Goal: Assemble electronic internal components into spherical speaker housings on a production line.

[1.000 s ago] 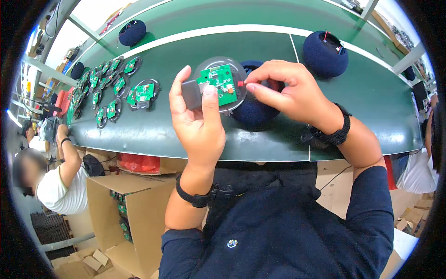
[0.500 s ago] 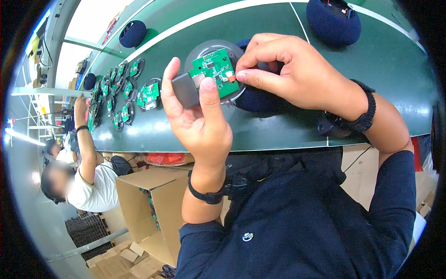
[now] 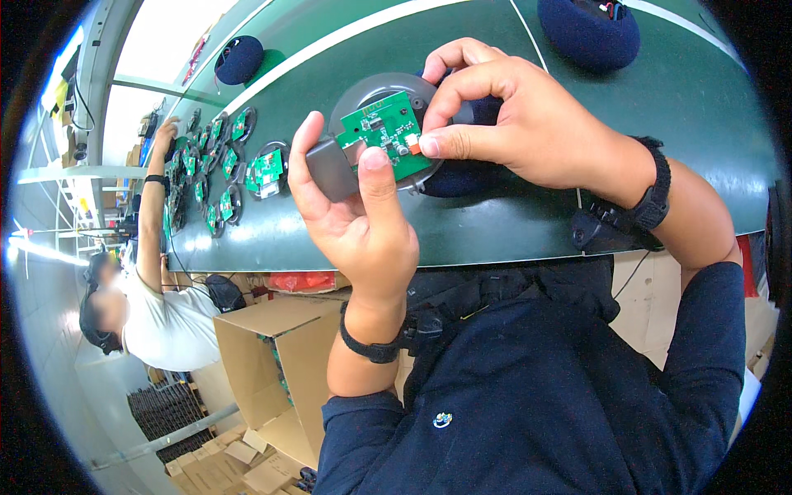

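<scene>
My left hand (image 3: 363, 239) is closed round a green circuit board (image 3: 381, 124) and the dark grey block (image 3: 332, 168) joined to its left side, thumb over the board's lower edge. Behind the board shows a round grey plastic base (image 3: 363, 92). My right hand (image 3: 536, 124) pinches at the board's right edge, its thumb and finger at a small orange plug (image 3: 414, 145) beside a white socket. Any wires are hidden by the fingers. A navy fabric-covered round shell (image 3: 462, 180) sits on the table behind my hands, partly covered.
On the green table (image 3: 495, 239), several boards on round bases (image 3: 266, 171) are spread to the left. Navy shells stand at far left (image 3: 239, 60) and far right (image 3: 590, 37). A co-worker (image 3: 169, 322) reaches over the table's left end. Below stands an open cardboard box (image 3: 272, 330).
The board and both hands have shifted slightly, and the board is tilted a little differently. My right fingers remain at the plug. The co-worker's arm has reached farther across the table.
</scene>
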Tool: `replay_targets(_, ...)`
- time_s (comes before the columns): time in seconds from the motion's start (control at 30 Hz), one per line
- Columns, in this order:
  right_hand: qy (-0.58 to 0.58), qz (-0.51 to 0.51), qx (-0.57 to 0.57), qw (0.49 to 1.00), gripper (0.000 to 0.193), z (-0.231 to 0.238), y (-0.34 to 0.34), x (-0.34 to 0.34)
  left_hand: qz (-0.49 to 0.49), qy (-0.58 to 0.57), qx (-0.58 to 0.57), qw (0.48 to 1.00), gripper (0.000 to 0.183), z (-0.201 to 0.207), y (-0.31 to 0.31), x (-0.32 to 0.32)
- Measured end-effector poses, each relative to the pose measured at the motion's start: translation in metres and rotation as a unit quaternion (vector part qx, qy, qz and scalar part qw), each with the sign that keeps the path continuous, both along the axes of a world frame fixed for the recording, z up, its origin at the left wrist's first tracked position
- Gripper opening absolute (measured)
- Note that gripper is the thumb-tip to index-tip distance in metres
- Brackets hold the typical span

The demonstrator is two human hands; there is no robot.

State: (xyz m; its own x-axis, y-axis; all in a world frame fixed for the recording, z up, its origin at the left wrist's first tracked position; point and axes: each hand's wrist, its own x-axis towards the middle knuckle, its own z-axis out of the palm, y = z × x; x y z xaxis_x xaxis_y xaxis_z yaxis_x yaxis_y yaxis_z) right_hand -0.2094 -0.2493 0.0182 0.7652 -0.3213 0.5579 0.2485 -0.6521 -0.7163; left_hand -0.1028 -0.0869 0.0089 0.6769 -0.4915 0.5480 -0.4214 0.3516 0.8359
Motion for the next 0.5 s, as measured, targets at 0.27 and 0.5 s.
replay_targets(0.27, 0.050, 0.134, 0.047, 0.989, 0.020, 0.007, -0.014, 0.003, 0.086, -0.134, 0.011, 0.987, 0.053, -0.016, 0.007, -0.007)
replay_targets(0.5, 0.087, 0.122, 0.080, 0.985, 0.011, 0.010, -0.058, 0.008, 0.007, -0.457, -0.021, 0.889, 0.037, -0.042, 0.030, -0.008)
